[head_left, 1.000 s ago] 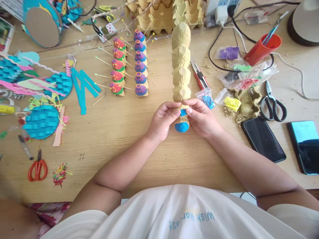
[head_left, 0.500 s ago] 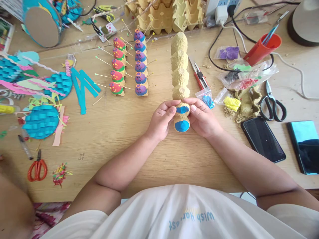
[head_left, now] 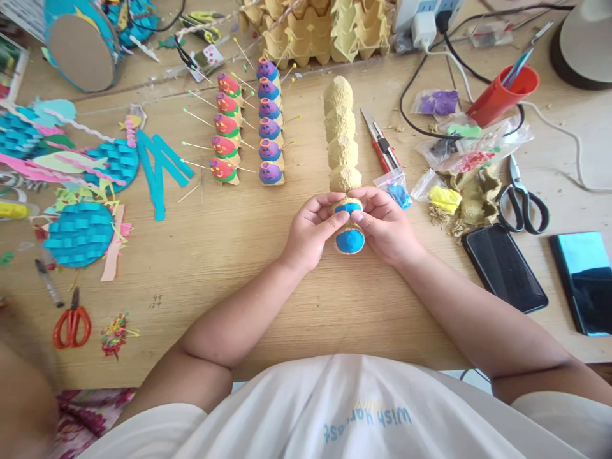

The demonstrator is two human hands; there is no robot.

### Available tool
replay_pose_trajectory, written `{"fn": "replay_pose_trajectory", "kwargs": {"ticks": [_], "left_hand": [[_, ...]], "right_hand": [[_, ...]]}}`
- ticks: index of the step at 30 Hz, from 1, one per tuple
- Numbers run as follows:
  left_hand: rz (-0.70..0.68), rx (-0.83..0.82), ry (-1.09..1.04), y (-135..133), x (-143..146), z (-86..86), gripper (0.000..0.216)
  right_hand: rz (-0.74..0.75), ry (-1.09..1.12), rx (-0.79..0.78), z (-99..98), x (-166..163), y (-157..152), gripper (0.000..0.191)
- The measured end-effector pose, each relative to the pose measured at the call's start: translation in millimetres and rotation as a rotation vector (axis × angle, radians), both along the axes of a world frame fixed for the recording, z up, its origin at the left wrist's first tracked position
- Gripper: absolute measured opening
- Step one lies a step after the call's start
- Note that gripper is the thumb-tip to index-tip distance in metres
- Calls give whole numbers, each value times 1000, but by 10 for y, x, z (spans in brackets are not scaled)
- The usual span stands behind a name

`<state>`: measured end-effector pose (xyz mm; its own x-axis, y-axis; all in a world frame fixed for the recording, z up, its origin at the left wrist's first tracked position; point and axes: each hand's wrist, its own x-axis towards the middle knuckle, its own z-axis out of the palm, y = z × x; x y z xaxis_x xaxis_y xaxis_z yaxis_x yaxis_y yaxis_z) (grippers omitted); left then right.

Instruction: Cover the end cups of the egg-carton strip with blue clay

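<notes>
A strip of egg carton cups [head_left: 341, 124] stretches away from me across the middle of the table. Blue clay [head_left: 350, 241] covers the face of its nearest cup, and another blue patch sits on the cup behind. My left hand [head_left: 310, 229] grips the strip from the left, its thumb at the lower edge of the second blue patch. From the other side my right hand [head_left: 386, 224] holds the same cup, its thumb close to the left one. Both hands have their fingers closed around the carton. A small bag of blue clay [head_left: 400, 194] lies to the right.
Finished red-green caterpillars [head_left: 224, 148] and purple-blue caterpillars [head_left: 270, 150] stand left of the strip. A utility knife [head_left: 382, 143], yellow clay [head_left: 444, 199], black scissors [head_left: 521, 201] and a phone [head_left: 504, 266] lie right. Another person's arm [head_left: 23, 389] shows at lower left.
Both thumbs have moved inward and down over the second cup's blue patch. The strip's far end has shifted slightly left and toward me.
</notes>
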<state>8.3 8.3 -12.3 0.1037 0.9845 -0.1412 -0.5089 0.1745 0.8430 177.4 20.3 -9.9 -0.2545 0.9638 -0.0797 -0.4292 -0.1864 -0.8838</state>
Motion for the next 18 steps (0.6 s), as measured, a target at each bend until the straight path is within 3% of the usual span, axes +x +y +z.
{"fn": "replay_pose_trajectory", "kwargs": {"ticks": [18], "left_hand": [[-28, -6, -6, 8, -31, -21, 56]], "right_hand": [[23, -10, -10, 12, 29, 20, 50]]}}
